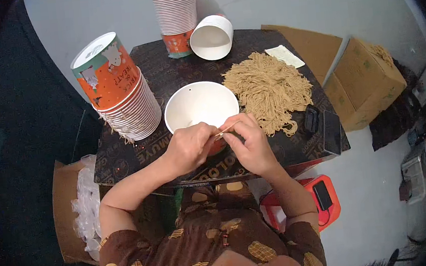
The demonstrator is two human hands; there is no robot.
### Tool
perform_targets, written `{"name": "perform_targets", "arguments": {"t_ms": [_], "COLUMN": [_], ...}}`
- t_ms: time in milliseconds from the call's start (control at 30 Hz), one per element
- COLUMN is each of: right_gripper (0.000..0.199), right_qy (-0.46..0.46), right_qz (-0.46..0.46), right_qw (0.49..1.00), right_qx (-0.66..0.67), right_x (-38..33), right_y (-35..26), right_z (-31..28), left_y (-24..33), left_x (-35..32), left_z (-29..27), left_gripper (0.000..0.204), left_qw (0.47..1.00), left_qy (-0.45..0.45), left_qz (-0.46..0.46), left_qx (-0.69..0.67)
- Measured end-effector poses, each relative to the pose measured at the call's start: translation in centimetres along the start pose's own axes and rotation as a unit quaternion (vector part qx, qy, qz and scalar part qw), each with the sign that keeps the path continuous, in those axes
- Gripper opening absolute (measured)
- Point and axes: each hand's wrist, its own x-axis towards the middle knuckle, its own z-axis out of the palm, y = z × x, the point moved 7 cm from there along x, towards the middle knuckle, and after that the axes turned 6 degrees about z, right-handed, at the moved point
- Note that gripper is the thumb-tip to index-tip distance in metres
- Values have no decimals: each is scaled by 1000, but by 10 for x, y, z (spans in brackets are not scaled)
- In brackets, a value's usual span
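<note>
At the near rim of a white-lined paper bucket (200, 101), my two hands meet over a short piece of tan cord (229, 128). The fingers of my left hand (189, 147) are pinched together on the cord's left part. My right hand (250, 146) grips the same cord from the other side with thumb and fingers. The bucket stands upright, its mouth facing up, with a small hole showing in the far rim. My hands cover its near side, so how the cord meets the rim cannot be made out. Right of the bucket lies a heap of tan cords (270, 87).
A leaning stack of upside-down orange-printed buckets (115, 83) stands left, a taller stack (175, 9) behind. Another bucket (212, 41) lies sideways. Paper (285, 56) and a black stand (330, 132) are on the right. Cardboard boxes (370, 76) and a red stool (332, 188) flank the table.
</note>
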Motion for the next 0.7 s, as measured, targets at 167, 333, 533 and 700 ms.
{"name": "perform_targets", "arguments": {"t_ms": [167,333,533,700], "right_gripper": [5,10,17,23], "right_qy": [24,55,68,36], "right_qz": [2,-40,-96,-127], "right_qw": [1000,998,992,988], "right_qx": [3,-3,-44,-82], "right_x": [-1,-7,-22,-29], "right_y": [2,0,-11,-13], "right_z": [1,7,11,14], "left_y": [1,-11,-24,-33], "left_x": [3,3,5,7], "left_z": [0,-2,1,2], "left_gripper": [21,9,5,6], "left_qw": [1000,986,947,938], "left_qy": [0,-4,-28,-31], "left_qz": [-7,-113,-265,-313], "left_qx": [-8,-121,-178,-149]}}
